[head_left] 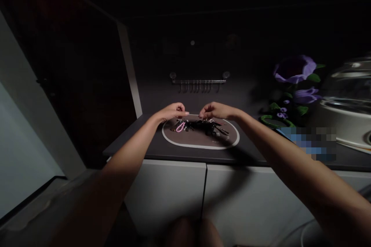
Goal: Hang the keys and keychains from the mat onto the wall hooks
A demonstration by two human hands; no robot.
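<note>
An oval brown mat (197,139) with a pale rim lies on the dark counter, with two bunches of keys on it. Over the left bunch (189,125), which has a pink loop strap (180,127), is my left hand (174,112), its fingers curled towards the thumb. My right hand (215,110) is bent down above the right bunch of dark keys (216,128), fingertips pinched close to its metal rings. Whatever either hand grips is too small and dark to make out. On the wall behind hangs a clear rail with several hooks (199,82).
To the right stand purple flowers (297,70) with green leaves and a pale appliance with a clear domed lid (349,112). White cabinet doors (171,185) sit below the counter (249,150). A dark door (87,85) is at left.
</note>
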